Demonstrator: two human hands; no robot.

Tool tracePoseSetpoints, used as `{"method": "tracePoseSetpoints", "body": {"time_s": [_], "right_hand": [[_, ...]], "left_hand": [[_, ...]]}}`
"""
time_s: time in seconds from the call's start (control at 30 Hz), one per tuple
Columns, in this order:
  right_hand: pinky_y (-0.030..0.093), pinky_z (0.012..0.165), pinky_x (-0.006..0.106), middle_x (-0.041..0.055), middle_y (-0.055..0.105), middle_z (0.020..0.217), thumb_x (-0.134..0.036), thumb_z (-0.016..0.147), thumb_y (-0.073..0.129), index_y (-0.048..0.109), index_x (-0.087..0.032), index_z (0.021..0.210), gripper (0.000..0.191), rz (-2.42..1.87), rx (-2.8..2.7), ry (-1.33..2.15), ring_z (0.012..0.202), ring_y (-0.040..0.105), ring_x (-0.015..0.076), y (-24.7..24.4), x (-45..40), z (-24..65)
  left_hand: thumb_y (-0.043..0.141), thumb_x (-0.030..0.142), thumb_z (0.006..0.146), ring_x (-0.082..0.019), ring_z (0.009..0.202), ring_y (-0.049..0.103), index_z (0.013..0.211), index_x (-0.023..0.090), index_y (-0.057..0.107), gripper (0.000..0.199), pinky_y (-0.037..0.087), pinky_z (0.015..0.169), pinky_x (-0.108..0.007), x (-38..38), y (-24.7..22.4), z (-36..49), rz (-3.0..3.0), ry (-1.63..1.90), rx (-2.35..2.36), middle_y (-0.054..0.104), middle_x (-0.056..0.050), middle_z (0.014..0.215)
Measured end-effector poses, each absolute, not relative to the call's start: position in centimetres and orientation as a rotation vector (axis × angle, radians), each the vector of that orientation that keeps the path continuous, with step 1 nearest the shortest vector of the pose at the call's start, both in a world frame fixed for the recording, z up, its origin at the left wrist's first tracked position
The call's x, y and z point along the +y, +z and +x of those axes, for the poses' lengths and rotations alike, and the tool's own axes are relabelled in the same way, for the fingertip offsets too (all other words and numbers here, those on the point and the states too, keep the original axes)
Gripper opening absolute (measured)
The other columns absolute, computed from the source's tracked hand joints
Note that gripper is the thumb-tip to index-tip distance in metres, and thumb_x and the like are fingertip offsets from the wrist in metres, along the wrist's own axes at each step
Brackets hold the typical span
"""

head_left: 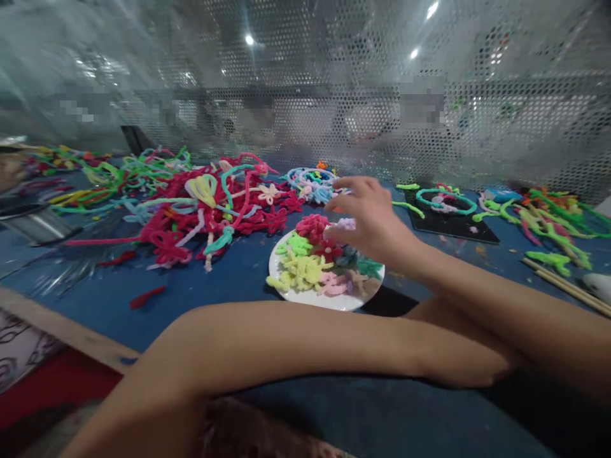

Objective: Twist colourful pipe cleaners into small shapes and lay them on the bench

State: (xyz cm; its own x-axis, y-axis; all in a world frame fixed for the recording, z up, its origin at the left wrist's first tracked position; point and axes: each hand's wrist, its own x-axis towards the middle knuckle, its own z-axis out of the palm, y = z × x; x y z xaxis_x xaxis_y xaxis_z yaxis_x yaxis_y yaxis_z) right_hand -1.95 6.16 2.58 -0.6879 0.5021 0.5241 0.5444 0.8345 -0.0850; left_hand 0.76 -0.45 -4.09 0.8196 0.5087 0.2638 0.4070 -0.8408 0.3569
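Fuzzy pieces: they lie on the white plate in front of you, clumped by colour: yellow, green, red, pink and teal.
Right hand: you hold it over the far side of the plate, fingers spread, nothing visibly gripped; whether your thumb touches the lilac bits cannot be told.
Left hand: it lies beneath your right forearm; its fingers do not show clearly, so you cannot tell its grip from here.
Step in hand: you seem to be arranging or picking over the pieces by colour.
Next move: a pick would call for a light pinch, leaving neighbouring pieces undisturbed.
Table: left of the plate sits a tangled pile of pipe cleaners; to the right, a blue ring on a black board.
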Motion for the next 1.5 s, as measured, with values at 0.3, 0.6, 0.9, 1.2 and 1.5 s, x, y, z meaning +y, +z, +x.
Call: {"method": "tracePoseSetpoints", "body": {"time_s": [0.3, 0.6, 0.9, 1.2, 1.5], "right_hand": [[0.042, 0.088, 0.050, 0.0114, 0.057, 0.122, -0.031, 0.087, 0.061, 0.067, -0.022, 0.088, 0.011, -0.666, -2.092, -0.398, 0.118, 0.047, 0.0338, 5.8, 4.4, 2.1], [0.042, 0.093, 0.053, 0.0126, 0.054, 0.121, -0.024, 0.087, 0.059, 0.063, -0.021, 0.093, 0.008, -0.537, -2.239, -0.451, 0.114, 0.048, 0.0333, 1.5, 0.4, 7.8], [0.043, 0.092, 0.051, 0.0143, 0.052, 0.121, -0.014, 0.085, 0.058, 0.062, -0.018, 0.098, 0.013, -0.335, -2.414, -0.188, 0.114, 0.048, 0.0316, -3.2, -1.9, 8.6], [0.042, 0.093, 0.053, 0.0143, 0.051, 0.122, -0.018, 0.089, 0.054, 0.063, -0.019, 0.099, 0.013, -0.395, -2.453, -0.064, 0.114, 0.047, 0.0301, -3.6, -1.3, 9.1], [0.042, 0.093, 0.052, 0.0143, 0.053, 0.123, -0.020, 0.089, 0.053, 0.065, -0.020, 0.095, 0.014, -0.421, -2.482, -0.052, 0.115, 0.049, 0.0299, -3.5, -1.4, 9.2]], "left_hand": [[0.040, 0.011, 0.089, -0.027, 0.116, 0.056, 0.127, 0.006, 0.053, 0.040, 0.050, 0.095, -0.039, -0.9, -3.0, -0.1, 2.963, 0.543, 0.901, 0.059, -0.017, 0.128], [0.051, 0.009, 0.085, -0.015, 0.100, 0.060, 0.094, 0.019, 0.062, 0.017, 0.049, 0.092, -0.027, -7.4, 3.0, -13.5, 2.764, 1.472, 1.213, 0.063, -0.004, 0.103], [0.056, 0.038, 0.079, -0.026, 0.093, 0.064, 0.100, 0.017, 0.071, 0.034, 0.048, 0.085, -0.034, -4.1, 8.5, -32.7, 2.086, 0.439, 2.503, 0.070, -0.008, 0.100], [0.069, 0.027, 0.077, -0.035, 0.131, 0.039, 0.134, 0.018, 0.049, 0.060, 0.033, 0.106, -0.055, -3.5, 2.9, -34.2, 1.948, 0.222, 2.585, 0.038, -0.015, 0.145], [0.059, 0.031, 0.090, -0.023, 0.102, 0.061, 0.112, 0.014, 0.060, 0.027, 0.052, 0.086, -0.041, -1.5, 7.8, -35.0, 1.728, 0.680, 2.492, 0.061, -0.008, 0.115]]}}
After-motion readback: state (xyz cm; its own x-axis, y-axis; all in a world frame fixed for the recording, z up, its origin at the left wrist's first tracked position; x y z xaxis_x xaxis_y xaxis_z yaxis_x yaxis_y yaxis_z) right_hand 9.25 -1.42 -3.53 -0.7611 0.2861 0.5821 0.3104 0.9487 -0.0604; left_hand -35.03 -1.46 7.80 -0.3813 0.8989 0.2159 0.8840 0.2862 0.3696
